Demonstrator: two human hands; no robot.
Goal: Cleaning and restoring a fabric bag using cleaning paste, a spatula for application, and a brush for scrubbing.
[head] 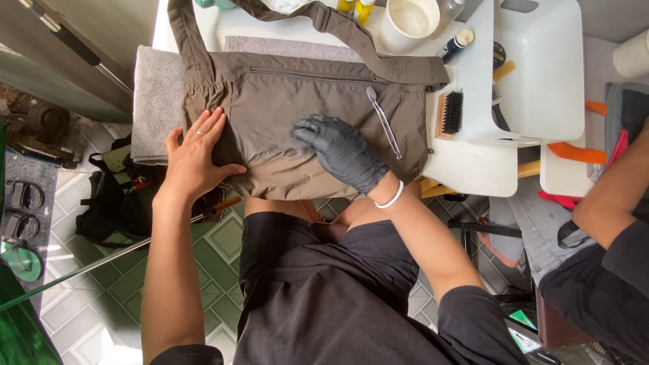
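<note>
One olive-brown shoulder bag lies flat on a grey towel spread over a white bench, and everything else is placed from that bag. Two hands press on it. The bare left hand, wearing one ring, rests on the bag's left edge with its fingers spread flat, clamped on nothing. The right hand, in one black glove and with one white bracelet at the wrist, lies palm-down on the bag's lower middle, fingers slightly apart and gripping nothing.

One toothbrush lies on the bag's right part. Just right of the bag sits one wooden brush with dark bristles, and beyond it one white plastic bin. Above the bag's upper right corner stands one white cup.

The bag's strap runs off the top edge, so its full length is cut off. Bottles above the bag are cropped and hard to identify. At the far right, another person's forearm and dark sleeve show only partly.
</note>
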